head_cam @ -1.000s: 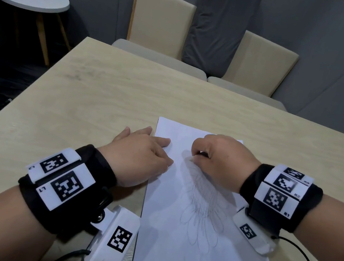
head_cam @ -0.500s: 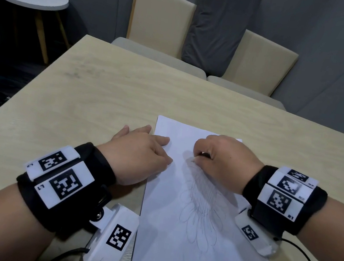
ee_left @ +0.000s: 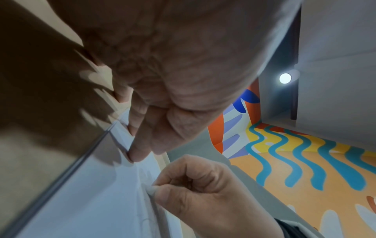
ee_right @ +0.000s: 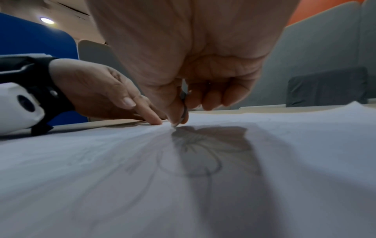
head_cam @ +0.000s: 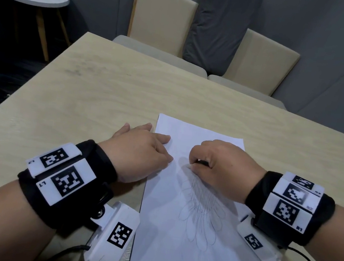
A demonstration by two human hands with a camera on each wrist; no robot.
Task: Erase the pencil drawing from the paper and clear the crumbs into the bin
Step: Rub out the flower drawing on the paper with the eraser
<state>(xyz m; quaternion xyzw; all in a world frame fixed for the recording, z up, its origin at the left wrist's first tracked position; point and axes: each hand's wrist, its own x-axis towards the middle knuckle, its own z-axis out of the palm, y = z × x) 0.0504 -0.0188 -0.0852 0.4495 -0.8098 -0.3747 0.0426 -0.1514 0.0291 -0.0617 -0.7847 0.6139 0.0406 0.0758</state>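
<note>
Eraser point(ee_left: 152, 189) was pinched small between thumb and fingertips of right hand point(head_cam: 220, 171), tip down on upper end of pencil drawing point(head_cam: 199, 215), short grip for pressure I guess. Left hand point(head_cam: 141, 148) lay flat, fingers straight, pressing left edge of paper point(head_cam: 170, 257) so sheet wouldn't slide or wrinkle under rubbing. Paper sat on wooden table point(head_cam: 105, 89) right in front of me. Most petals below hand not yet erased. Couldn't spot bin anywhere, or crumbs.
</note>
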